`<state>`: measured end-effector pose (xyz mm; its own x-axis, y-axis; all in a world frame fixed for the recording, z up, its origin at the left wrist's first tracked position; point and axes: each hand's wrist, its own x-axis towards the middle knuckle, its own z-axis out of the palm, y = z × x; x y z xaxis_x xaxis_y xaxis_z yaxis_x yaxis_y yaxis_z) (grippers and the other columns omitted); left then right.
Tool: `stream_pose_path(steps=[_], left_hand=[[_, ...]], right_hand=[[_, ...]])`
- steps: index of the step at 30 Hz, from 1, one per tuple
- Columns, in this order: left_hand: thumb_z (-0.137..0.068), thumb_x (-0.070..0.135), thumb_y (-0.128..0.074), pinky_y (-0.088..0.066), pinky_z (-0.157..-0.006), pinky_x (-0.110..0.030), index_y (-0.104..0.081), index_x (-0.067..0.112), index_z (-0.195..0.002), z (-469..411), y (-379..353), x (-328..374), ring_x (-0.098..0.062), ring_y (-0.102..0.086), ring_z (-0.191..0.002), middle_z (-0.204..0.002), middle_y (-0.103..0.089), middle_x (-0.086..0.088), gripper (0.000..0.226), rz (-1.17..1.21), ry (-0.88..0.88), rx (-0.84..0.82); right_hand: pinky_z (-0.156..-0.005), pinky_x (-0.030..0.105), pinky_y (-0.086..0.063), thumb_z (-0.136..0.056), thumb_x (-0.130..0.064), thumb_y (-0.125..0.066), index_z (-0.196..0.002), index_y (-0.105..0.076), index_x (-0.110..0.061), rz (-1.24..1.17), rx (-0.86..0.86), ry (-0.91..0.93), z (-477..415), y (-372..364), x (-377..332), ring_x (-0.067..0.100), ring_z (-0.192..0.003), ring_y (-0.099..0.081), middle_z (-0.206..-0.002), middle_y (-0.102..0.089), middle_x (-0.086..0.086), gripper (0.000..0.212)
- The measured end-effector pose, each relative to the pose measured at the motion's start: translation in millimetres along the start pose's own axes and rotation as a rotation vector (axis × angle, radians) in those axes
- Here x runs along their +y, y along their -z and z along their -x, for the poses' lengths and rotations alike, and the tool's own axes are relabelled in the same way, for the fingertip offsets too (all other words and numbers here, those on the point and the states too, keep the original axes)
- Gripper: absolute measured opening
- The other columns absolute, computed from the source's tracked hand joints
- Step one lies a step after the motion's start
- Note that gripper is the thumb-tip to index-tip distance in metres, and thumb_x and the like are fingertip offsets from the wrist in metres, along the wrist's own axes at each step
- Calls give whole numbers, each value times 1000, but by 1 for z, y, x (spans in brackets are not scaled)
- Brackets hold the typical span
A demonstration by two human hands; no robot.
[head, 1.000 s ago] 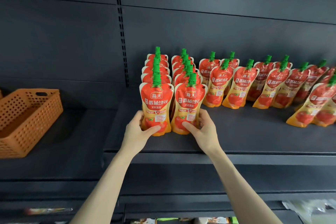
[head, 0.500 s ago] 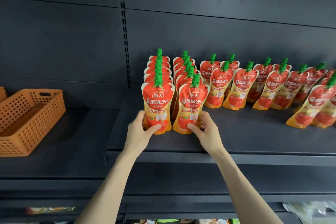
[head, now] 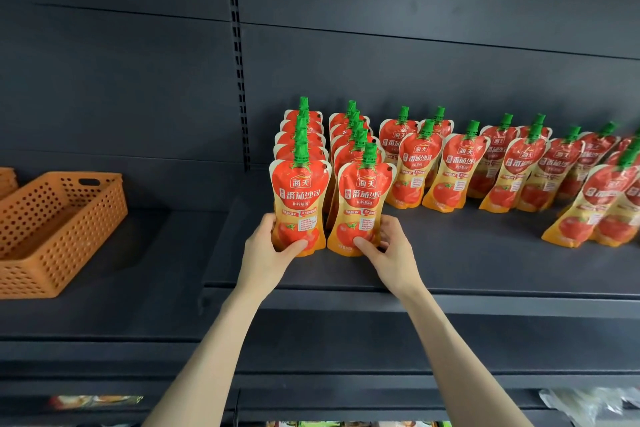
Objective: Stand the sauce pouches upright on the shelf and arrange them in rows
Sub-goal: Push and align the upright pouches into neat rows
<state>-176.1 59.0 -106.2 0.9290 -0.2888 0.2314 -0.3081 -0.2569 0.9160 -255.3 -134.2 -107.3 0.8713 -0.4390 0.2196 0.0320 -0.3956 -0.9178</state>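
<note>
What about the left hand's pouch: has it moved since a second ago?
No. The tomato sauce pouch in the left hand keeps its gap to the shelf's front edge.

one head-worn camera faces the shelf close up, looking slightly downward.

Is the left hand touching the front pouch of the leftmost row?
Touching. The head view shows the left hand gripping the front left pouch, its thumb pressed across the pouch's lower face.

You face dark grey back panels, a slotted upright between them, an orange perforated basket on your left, blurred goods below.
</note>
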Motion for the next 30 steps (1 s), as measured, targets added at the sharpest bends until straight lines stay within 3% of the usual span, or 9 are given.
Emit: stream_pose_path(steps=[6, 15, 22, 26, 28, 30], left_hand=[[-78, 26, -74, -41, -64, -4, -49, 21, -113, -1, 3, 0, 6, -55, -86, -104, -58, 14, 44, -13, 8, -11], [-77, 24, -74, -43, -72, -8, -49, 20, -116, -3, 2, -4, 2, -56, -89, -107, -59, 11, 46, 2, 23, -28], [-73, 22, -78, -40, -69, -6, -47, 21, -117, 2, 3, -1, 3, -55, -93, -111, -56, 11, 54, 65, 46, 31], [-76, 25, -74, -39, -83, -13, -53, 19, -112, 21, 0, -6, -11, -53, -107, -111, -54, 7, 42, 3, -36, 211], [-79, 22, -71, -46, -86, -25, -59, 18, -101, 37, -5, -5, -16, -56, -102, -101, -57, 11, 25, -32, -138, 300], [-82, 18, -68, -53, -79, -31, -63, 16, -91, 50, -13, 5, -14, -61, -91, -92, -63, 11, 11, -25, -204, 282]], right_hand=[[-74, -1, -43, -86, -18, -66, -119, -47, -12, 10, 0, 2, 0, 1, -1, -1, -96, -56, -111, -61, -5, 39], [-72, 3, -45, -85, -22, -67, -121, -47, -14, 28, 13, -6, 0, -1, -2, 6, -100, -56, -114, -61, -6, 42], [-71, 1, -44, -83, -21, -70, -121, -47, -15, -4, 23, -19, 4, 0, -9, -4, -94, -56, -110, -60, -7, 44], [-83, 12, -41, -84, -25, -69, -124, -48, -20, 25, 74, -4, 14, 7, -8, 6, -107, -54, -119, -57, -8, 45], [-88, 20, -41, -86, -25, -65, -123, -51, -19, 85, 124, 5, 23, 14, -5, 8, -109, -52, -120, -57, -8, 40], [-87, 22, -45, -88, -22, -63, -117, -57, -18, 102, 169, 11, 30, 26, -4, 9, -105, -57, -114, -61, -6, 30]])
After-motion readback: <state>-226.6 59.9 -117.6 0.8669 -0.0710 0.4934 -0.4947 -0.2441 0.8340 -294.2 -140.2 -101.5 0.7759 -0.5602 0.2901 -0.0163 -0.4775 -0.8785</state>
